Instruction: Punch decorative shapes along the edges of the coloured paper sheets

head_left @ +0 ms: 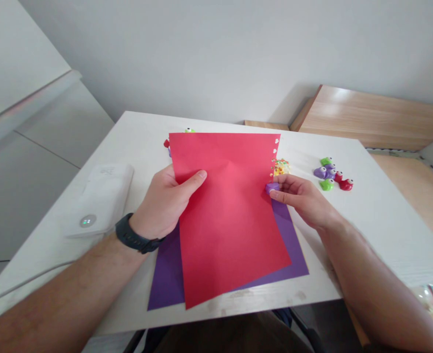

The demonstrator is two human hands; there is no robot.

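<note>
My left hand [161, 201] grips a sheet of red paper [234, 230] by its left side, thumb on the front and the other fingers hidden behind. The sheet is tilted up toward me, with small heart and flower holes along its upper right edge. In my right hand [300, 198], a small purple craft punch [272, 188] is pinched between thumb and fingers at the sheet's right edge, below the holes. A purple sheet [166, 279] lies on the table underneath. Behind the red paper's right edge sits a little pile of colourful paper cutouts [282, 167].
Several green, purple and red punches with white eyes [326, 185] stand at the right of the white table [370, 230]. More punches [189, 130] show partly behind the red sheet. A white device [104, 196] with a cable lies at left. Wooden boards [378, 113] stand beyond the table.
</note>
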